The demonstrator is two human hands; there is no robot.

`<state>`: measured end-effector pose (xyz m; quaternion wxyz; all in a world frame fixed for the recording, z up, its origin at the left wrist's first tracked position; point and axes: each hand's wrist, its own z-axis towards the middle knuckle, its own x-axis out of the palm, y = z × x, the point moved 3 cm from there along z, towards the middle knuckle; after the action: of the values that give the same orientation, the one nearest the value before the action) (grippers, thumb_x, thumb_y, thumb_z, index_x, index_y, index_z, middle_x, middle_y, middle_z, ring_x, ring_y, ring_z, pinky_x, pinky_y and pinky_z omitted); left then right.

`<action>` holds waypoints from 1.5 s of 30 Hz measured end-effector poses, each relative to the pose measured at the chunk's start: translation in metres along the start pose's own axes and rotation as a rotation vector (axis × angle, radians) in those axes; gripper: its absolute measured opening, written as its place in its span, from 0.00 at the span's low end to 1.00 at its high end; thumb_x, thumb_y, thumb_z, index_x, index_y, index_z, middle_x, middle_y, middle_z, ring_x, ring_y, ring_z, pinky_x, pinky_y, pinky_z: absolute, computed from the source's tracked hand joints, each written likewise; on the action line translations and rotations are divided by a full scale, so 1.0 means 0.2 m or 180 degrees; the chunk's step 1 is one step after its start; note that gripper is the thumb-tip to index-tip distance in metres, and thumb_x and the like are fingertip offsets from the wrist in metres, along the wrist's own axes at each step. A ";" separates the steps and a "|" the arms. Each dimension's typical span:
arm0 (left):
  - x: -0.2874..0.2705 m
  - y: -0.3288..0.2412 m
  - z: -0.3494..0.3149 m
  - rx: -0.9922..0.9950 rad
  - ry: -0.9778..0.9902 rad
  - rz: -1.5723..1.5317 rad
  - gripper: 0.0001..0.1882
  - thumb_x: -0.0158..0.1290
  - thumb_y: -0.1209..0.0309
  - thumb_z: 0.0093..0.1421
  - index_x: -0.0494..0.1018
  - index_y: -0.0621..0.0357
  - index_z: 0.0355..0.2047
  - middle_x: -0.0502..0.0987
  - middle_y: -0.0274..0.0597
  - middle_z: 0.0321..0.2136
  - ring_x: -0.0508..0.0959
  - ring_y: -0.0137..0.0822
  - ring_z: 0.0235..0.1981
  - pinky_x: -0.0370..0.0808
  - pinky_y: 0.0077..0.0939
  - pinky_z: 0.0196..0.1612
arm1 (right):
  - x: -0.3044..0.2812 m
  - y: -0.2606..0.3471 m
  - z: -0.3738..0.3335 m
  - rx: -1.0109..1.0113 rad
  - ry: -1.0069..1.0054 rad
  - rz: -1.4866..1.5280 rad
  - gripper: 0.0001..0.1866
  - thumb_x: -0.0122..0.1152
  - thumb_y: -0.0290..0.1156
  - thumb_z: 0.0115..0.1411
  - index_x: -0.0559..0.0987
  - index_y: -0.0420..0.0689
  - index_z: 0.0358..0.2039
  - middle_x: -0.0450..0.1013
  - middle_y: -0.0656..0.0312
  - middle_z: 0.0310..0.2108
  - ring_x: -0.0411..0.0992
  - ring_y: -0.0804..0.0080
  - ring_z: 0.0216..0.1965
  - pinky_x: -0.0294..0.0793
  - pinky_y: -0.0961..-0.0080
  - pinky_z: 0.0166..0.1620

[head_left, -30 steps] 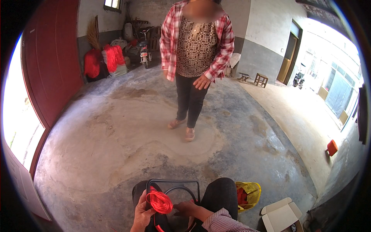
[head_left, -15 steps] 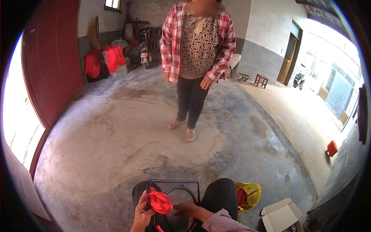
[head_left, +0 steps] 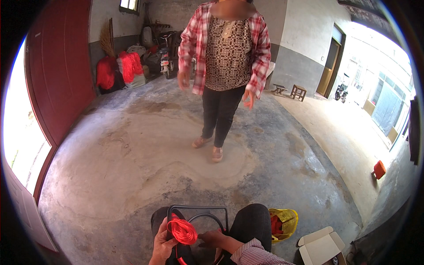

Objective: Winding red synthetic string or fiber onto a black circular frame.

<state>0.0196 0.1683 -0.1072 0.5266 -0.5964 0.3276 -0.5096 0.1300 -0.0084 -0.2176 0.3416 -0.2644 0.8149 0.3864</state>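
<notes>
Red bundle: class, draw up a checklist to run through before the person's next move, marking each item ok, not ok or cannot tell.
1. Left hand has a grip on the red bundle: ok.
2. Bundle's strands gathered, not spilled: ok.
3. Right hand holding something: cannot tell, fingertips unclear.
4. Yellow container open at the top: ok.
5. Box closed: not ok, flaps open.
6. Other person standing apart from the bundle: ok.

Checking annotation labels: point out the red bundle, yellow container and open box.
Red bundle (head_left: pixel 183 232): head view, middle of its looped strands.
Yellow container (head_left: pixel 289 221): head view, its wall, right of the red contents.
Open box (head_left: pixel 321 245): head view, its pale lid panel.
</notes>
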 end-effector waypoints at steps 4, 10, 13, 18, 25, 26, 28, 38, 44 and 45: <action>0.01 0.00 0.00 -0.0035 -0.0012 -0.0050 0.22 0.57 0.83 0.45 0.75 0.69 0.44 0.52 0.36 0.64 0.60 0.33 0.61 0.60 0.26 0.59 | 0.00 0.00 -0.01 -0.0015 0.0001 0.0001 0.22 0.55 0.48 0.58 0.70 0.44 0.44 0.74 0.48 0.37 0.73 0.47 0.43 0.71 0.52 0.42; 0.01 -0.02 0.00 0.0029 0.0023 -0.0007 0.22 0.55 0.84 0.45 0.74 0.70 0.44 0.52 0.37 0.64 0.60 0.33 0.61 0.61 0.26 0.59 | -0.03 0.01 -0.01 0.0047 0.0135 0.0031 0.22 0.54 0.48 0.59 0.70 0.43 0.45 0.74 0.48 0.39 0.72 0.47 0.44 0.71 0.52 0.42; 0.03 -0.04 0.00 -0.0074 -0.0017 -0.0072 0.22 0.55 0.84 0.45 0.74 0.70 0.44 0.52 0.36 0.64 0.61 0.33 0.61 0.61 0.26 0.58 | -0.04 0.02 -0.02 0.0042 0.0170 0.0026 0.22 0.54 0.48 0.59 0.70 0.43 0.45 0.73 0.47 0.39 0.72 0.47 0.44 0.71 0.52 0.43; 0.02 -0.04 0.00 -0.0013 0.0050 -0.0041 0.21 0.54 0.84 0.46 0.73 0.72 0.45 0.51 0.35 0.64 0.61 0.33 0.61 0.62 0.25 0.58 | -0.05 0.04 -0.03 0.0081 0.0190 0.0024 0.23 0.55 0.48 0.59 0.70 0.43 0.45 0.73 0.47 0.39 0.72 0.46 0.44 0.71 0.52 0.43; 0.03 -0.04 0.00 -0.0019 0.0051 -0.0071 0.21 0.54 0.85 0.47 0.73 0.73 0.45 0.51 0.34 0.64 0.62 0.32 0.60 0.63 0.25 0.57 | -0.03 0.02 -0.03 0.0062 0.0125 -0.0002 0.22 0.55 0.47 0.59 0.70 0.43 0.45 0.73 0.47 0.39 0.72 0.46 0.44 0.71 0.51 0.43; 0.04 -0.04 0.00 -0.0019 0.0052 -0.0071 0.21 0.54 0.85 0.47 0.73 0.73 0.45 0.51 0.34 0.64 0.62 0.32 0.60 0.63 0.25 0.57 | -0.02 0.01 -0.02 0.0042 0.0070 0.0013 0.22 0.54 0.47 0.59 0.70 0.42 0.45 0.73 0.47 0.39 0.72 0.45 0.44 0.71 0.51 0.43; 0.04 -0.05 0.00 -0.0130 -0.0039 -0.0172 0.22 0.53 0.87 0.47 0.72 0.73 0.45 0.51 0.32 0.64 0.64 0.32 0.58 0.65 0.25 0.56 | -0.02 0.01 -0.02 0.0027 0.0086 0.0019 0.22 0.54 0.47 0.59 0.70 0.42 0.45 0.73 0.46 0.39 0.72 0.45 0.44 0.71 0.51 0.43; 0.04 -0.04 -0.01 -0.0158 -0.0050 -0.0281 0.22 0.54 0.87 0.46 0.73 0.72 0.45 0.51 0.32 0.64 0.64 0.32 0.58 0.65 0.25 0.56 | -0.02 0.00 -0.02 -0.0030 0.0043 0.0022 0.22 0.55 0.46 0.58 0.70 0.42 0.44 0.73 0.46 0.37 0.72 0.45 0.43 0.71 0.51 0.43; 0.04 -0.03 0.00 -0.0014 -0.0007 0.0144 0.22 0.55 0.86 0.45 0.74 0.68 0.44 0.53 0.37 0.64 0.58 0.34 0.62 0.60 0.26 0.59 | -0.01 -0.01 -0.02 -0.0058 -0.0007 0.0067 0.21 0.55 0.46 0.58 0.70 0.42 0.44 0.73 0.45 0.37 0.72 0.45 0.43 0.71 0.51 0.42; 0.05 -0.05 0.00 -0.0066 -0.0055 0.0037 0.22 0.55 0.85 0.44 0.75 0.68 0.44 0.54 0.38 0.64 0.58 0.34 0.62 0.59 0.26 0.59 | -0.01 0.00 -0.02 -0.0060 -0.0006 0.0067 0.21 0.55 0.46 0.58 0.70 0.42 0.44 0.73 0.45 0.37 0.72 0.45 0.43 0.71 0.51 0.42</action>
<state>0.0202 0.1611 -0.0958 0.5261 -0.6043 0.3317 -0.4980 0.1304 -0.0123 -0.2141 0.3357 -0.2586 0.8137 0.3978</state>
